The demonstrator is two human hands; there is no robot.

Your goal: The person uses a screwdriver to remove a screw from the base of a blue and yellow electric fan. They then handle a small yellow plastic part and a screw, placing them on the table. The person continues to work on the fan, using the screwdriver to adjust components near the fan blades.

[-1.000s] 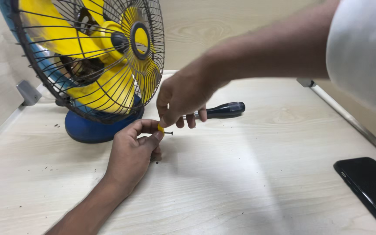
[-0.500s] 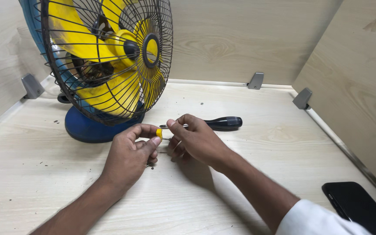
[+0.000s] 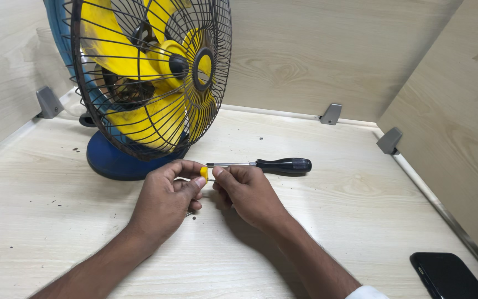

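My left hand (image 3: 164, 199) pinches a small yellow cap with a short screw (image 3: 204, 173) between thumb and forefinger. My right hand (image 3: 248, 194) meets it from the right, its fingertips touching the screw end. Just behind both hands lies a black-handled screwdriver (image 3: 275, 165) on the wooden table, its shaft pointing left. A table fan (image 3: 150, 72) with yellow blades, a black wire guard and a blue base (image 3: 109, 160) stands at the back left, close to my left hand.
A black phone (image 3: 449, 276) lies at the front right corner of the table (image 3: 333, 221). Wooden partition walls enclose the back and both sides, held by grey brackets (image 3: 332, 114). Small dark specks are scattered on the tabletop.
My right hand came down from above the screwdriver and drew back toward me, settling beside the left hand at the yellow cap. The view shifted so the fan sits higher and larger.
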